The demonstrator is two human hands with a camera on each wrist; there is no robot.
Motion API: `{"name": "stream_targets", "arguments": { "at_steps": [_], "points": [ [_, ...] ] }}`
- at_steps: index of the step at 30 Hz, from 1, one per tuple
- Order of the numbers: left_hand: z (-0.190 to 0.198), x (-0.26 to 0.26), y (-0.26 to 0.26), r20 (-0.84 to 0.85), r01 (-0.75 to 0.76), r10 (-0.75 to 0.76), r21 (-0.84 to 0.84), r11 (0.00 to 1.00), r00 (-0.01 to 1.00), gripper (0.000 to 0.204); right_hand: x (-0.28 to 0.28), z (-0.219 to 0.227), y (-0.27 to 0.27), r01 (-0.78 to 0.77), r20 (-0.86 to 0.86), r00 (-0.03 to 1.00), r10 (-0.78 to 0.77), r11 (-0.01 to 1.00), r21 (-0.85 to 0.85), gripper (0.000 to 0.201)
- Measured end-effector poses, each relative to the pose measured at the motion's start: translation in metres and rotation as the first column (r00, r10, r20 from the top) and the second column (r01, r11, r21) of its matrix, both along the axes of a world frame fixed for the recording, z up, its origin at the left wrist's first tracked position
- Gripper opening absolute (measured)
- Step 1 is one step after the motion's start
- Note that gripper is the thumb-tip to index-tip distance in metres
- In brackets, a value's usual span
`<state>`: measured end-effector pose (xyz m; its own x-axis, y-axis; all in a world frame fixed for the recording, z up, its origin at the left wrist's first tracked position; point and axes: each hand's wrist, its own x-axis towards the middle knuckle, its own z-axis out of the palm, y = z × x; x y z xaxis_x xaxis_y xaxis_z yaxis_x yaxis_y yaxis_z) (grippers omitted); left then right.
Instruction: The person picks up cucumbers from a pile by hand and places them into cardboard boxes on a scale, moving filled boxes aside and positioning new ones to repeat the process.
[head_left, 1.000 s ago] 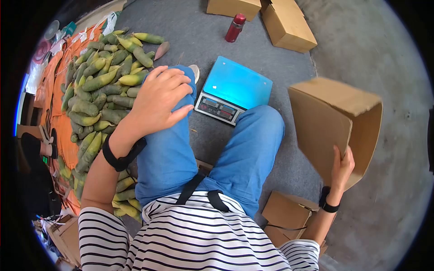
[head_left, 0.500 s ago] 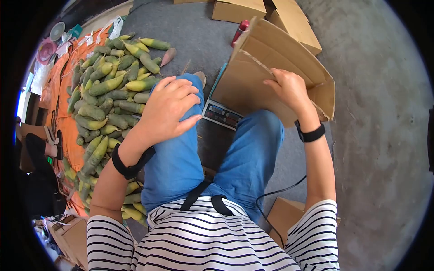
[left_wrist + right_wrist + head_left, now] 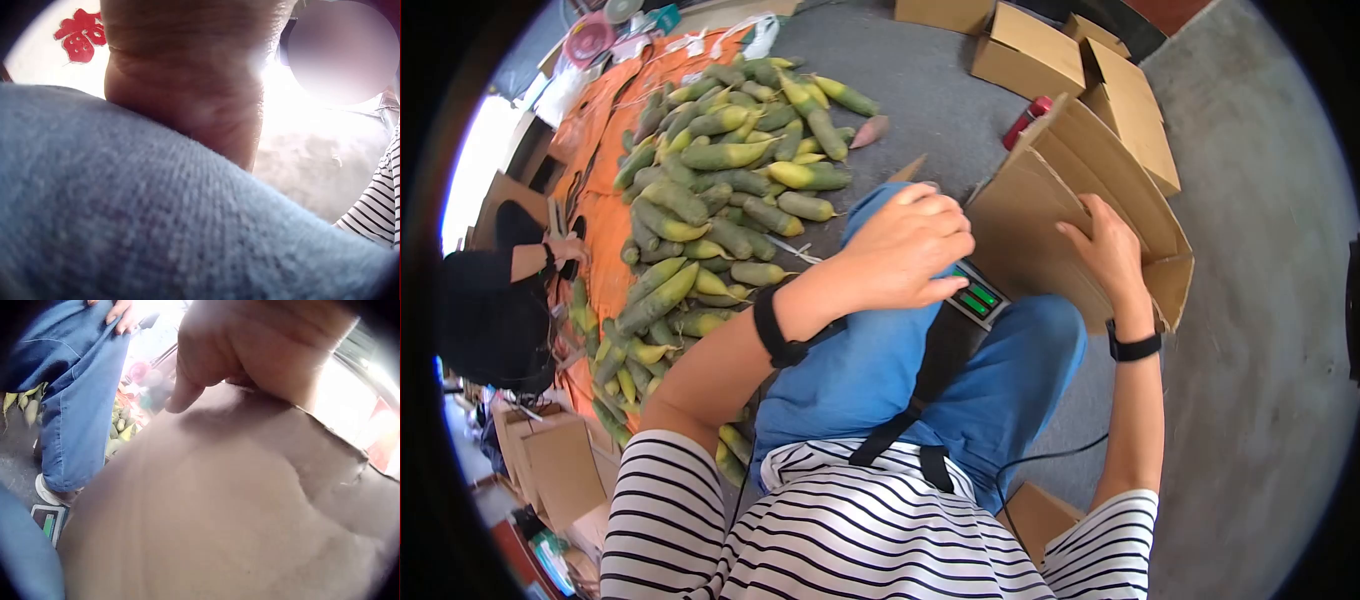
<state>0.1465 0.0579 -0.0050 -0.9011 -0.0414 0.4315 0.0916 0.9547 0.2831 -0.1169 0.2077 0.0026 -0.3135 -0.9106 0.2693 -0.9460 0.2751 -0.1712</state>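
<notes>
An open-topped cardboard box (image 3: 1040,215) stands over the scale, covering its blue plate in the head view. My right hand (image 3: 1108,248) grips the upper edge of the box's near wall, its thumb lying along the outside of the panel (image 3: 206,506) in the right wrist view. Only the front of the scale (image 3: 980,297) shows between my knees, with green digits lit. My left hand (image 3: 910,248) rests on my left knee (image 3: 870,215), fingers relaxed and holding nothing. Trouser fabric (image 3: 156,212) fills most of the left wrist view.
A large pile of green radishes (image 3: 720,200) lies on an orange sheet (image 3: 605,230) at left, where another person (image 3: 500,310) is partly visible. A red bottle (image 3: 1025,122) stands behind the box. Several cardboard boxes (image 3: 1030,50) sit farther back. A black cable (image 3: 1050,456) runs by my right thigh.
My right hand has brought the box from the right side over the scale. The scale's display now glows green. My view has turned left; my left hand stays on the knee.
</notes>
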Motion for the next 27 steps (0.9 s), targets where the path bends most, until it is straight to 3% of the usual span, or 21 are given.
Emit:
{"name": "stream_targets", "arguments": {
  "at_steps": [3, 5, 7, 11, 13, 16, 18, 19, 20, 21, 22, 23, 24, 26, 27],
  "points": [
    [-0.003, 0.004, -0.002, -0.017, 0.002, -0.001, 0.021, 1.000, 1.000, 0.029, 0.003, 0.001, 0.023, 0.029, -0.024, 0.999, -0.031, 0.996, -0.089, 0.036],
    [-0.006, 0.008, -0.004, -0.030, 0.004, -0.003, 0.035, 0.999, 1.000, 0.029, -0.005, -0.006, 0.047, 0.106, -0.109, 0.988, -0.110, 0.994, -0.040, 0.036],
    [-0.009, 0.010, -0.006, -0.011, -0.008, 0.008, 0.032, 0.999, 1.000, 0.029, -0.017, -0.011, 0.064, 0.214, -0.065, 0.976, -0.209, 0.974, 0.073, 0.034],
    [-0.009, 0.026, -0.006, -0.039, 0.028, -0.023, 0.119, 0.992, 0.999, 0.030, -0.020, -0.015, 0.069, 0.083, -0.051, 0.995, -0.080, 0.995, 0.061, 0.028],
    [-0.013, 0.040, -0.007, -0.190, 0.022, 0.030, 0.265, 0.964, 0.981, 0.032, -0.020, -0.015, 0.064, 0.033, -0.041, 0.999, -0.034, 0.999, -0.025, 0.023],
    [-0.023, 0.092, -0.030, -0.079, -0.139, 0.225, 0.582, 0.801, 0.971, 0.032, -0.020, -0.013, 0.062, 0.051, 0.010, 0.999, -0.051, 0.999, 0.010, 0.024],
    [-0.058, 0.144, -0.059, 0.060, -0.389, 0.429, 0.551, 0.739, 0.901, 0.032, -0.022, -0.011, 0.062, 0.117, 0.044, 0.992, -0.121, 0.990, 0.080, 0.027],
    [-0.064, 0.174, -0.067, 0.179, -0.571, 0.557, 0.447, 0.688, 0.811, 0.031, -0.019, -0.009, 0.061, 0.114, 0.046, 0.992, -0.118, 0.990, 0.083, 0.027],
    [-0.125, 0.218, -0.098, 0.204, -0.695, 0.668, 0.306, 0.651, 0.716, 0.034, -0.016, -0.008, 0.061, 0.127, 0.038, 0.991, -0.131, 0.988, 0.082, 0.030],
    [-0.133, 0.252, -0.102, 0.270, -0.836, 0.794, 0.093, 0.541, 0.544, 0.037, -0.014, -0.007, 0.061, 0.142, 0.028, 0.989, -0.144, 0.987, 0.080, 0.033],
    [-0.146, 0.284, -0.110, 0.338, -0.917, 0.894, -0.164, 0.364, 0.294, 0.038, -0.014, -0.007, 0.063, 0.145, 0.027, 0.989, -0.148, 0.986, 0.083, 0.033],
    [-0.151, 0.316, -0.120, 0.347, -0.925, 0.910, -0.218, 0.313, 0.226, 0.038, -0.014, -0.007, 0.065, 0.165, 0.011, 0.986, -0.167, 0.982, 0.097, 0.038],
    [-0.163, 0.356, -0.135, 0.415, -0.873, 0.903, -0.394, 0.286, 0.109, 0.038, -0.013, -0.007, 0.068, 0.184, -0.005, 0.983, -0.185, 0.977, 0.111, 0.043],
    [-0.179, 0.406, -0.140, 0.497, -0.890, 0.860, -0.436, 0.133, -0.115, 0.049, -0.013, -0.010, 0.073, 0.198, -0.023, 0.980, -0.197, 0.973, 0.118, 0.046],
    [-0.195, 0.434, -0.141, 0.498, -0.883, 0.858, -0.450, 0.131, -0.127, 0.054, -0.013, -0.009, 0.077, 0.209, -0.038, 0.978, -0.205, 0.970, 0.123, 0.050]
  ]
}}
